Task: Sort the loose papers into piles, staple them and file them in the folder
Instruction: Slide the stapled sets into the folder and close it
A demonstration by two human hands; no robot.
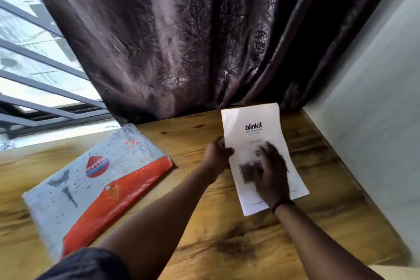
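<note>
The grey printed plastic folder with an orange flap [95, 186] lies closed at the left of the wooden table [204, 245], apparently awaiting filing. The left hand [218, 154] pinches the left edge of the white printed paper stack [256, 134], probably to square it. The right hand [270, 177] presses flat, fingers spread, on the stack's lower half.

A wooden desk [227, 245] stands against a dark, shiny curtain [172, 36]. Left of the curtain, a barred window [34, 57] lets in bright daylight. A pale wall [375, 102] runs along the desk's right edge.
</note>
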